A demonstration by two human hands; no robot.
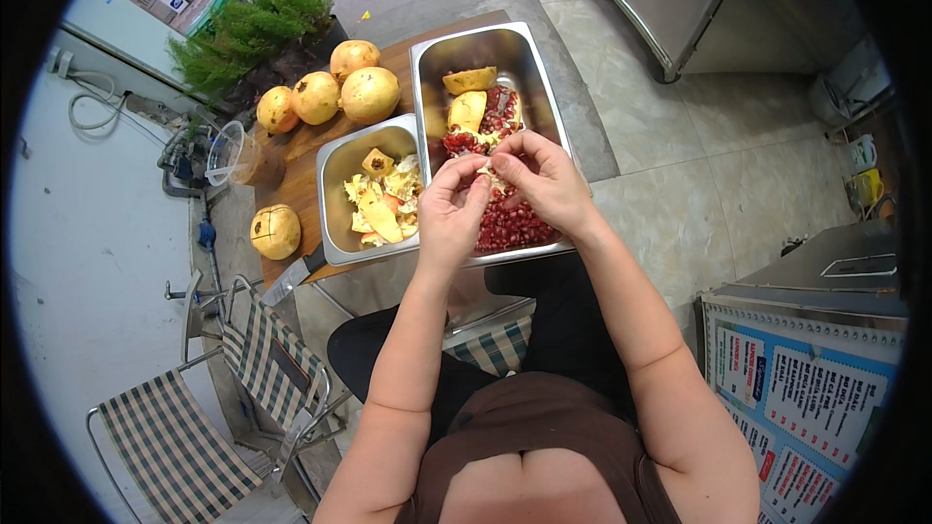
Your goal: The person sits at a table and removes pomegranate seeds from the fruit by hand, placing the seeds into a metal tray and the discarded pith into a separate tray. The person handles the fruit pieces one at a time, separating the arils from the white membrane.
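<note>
My left hand [453, 207] and my right hand [545, 178] meet over the large steel pan [542, 84], fingertips pinched together. Between them is a small pale piece of pomegranate [498, 176], partly hidden by the fingers. Loose red pomegranate arils [513, 227] cover the pan's near end, below my hands. Toward the far end lie an opened pomegranate chunk [502, 105] with arils showing, a yellow rind piece [467, 110] and a cut pomegranate piece [470, 80]. Left of my left hand, a smaller steel pan [333, 215] contains peel and pith scraps [380, 212].
Several whole pomegranates [370, 94] sit on the wooden table [291, 182] at the far left. A scored pomegranate [275, 231], a plastic cup [244, 160] and a knife [287, 282] lie along its left side. Checked folding chairs [175, 437] stand at left, a menu board [801, 393] at right.
</note>
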